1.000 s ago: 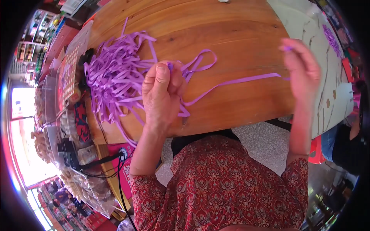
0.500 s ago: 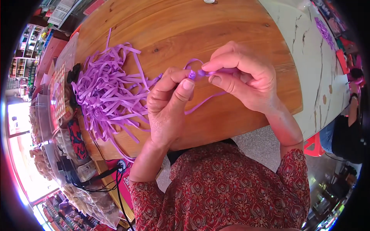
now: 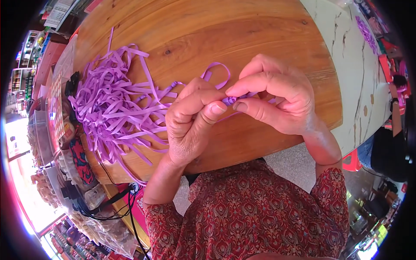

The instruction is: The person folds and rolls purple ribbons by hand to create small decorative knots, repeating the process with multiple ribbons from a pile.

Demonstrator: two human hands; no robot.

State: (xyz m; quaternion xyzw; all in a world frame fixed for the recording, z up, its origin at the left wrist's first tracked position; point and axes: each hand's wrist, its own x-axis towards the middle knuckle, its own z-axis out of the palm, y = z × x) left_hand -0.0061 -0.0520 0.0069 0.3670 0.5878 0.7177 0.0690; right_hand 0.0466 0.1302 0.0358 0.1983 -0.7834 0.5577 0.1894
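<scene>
Two bare hands meet over a round wooden table [image 3: 260,26], seen from a head camera looking straight down, the only view. The left hand [image 3: 190,119] and the right hand [image 3: 277,102] come together near the middle of the table, fingertips almost touching. Between them they pinch one purple ribbon strip [image 3: 229,100]: the left thumb and forefinger press on it from one side, the right thumb and forefinger close on it from the other. At the pinch the strip looks folded or rolled into a small tight wad; the exact shape is too small to tell. A loose loop of the same strip [image 3: 219,69] arcs up just beyond the fingertips, toward the far side of the table.

To the left of the hands, on the same table, lies a large tangled pile of purple ribbon strips [image 3: 117,108], loose and unworked, spilling to the table's near-left edge. At the far right a pale marbled surface [image 3: 359,78] adjoins the table.

Judging by this, the work is at an early stage: one strip is being shaped, no finished pieces show clearly beside the hands, and the big pile remains to be done.
</scene>
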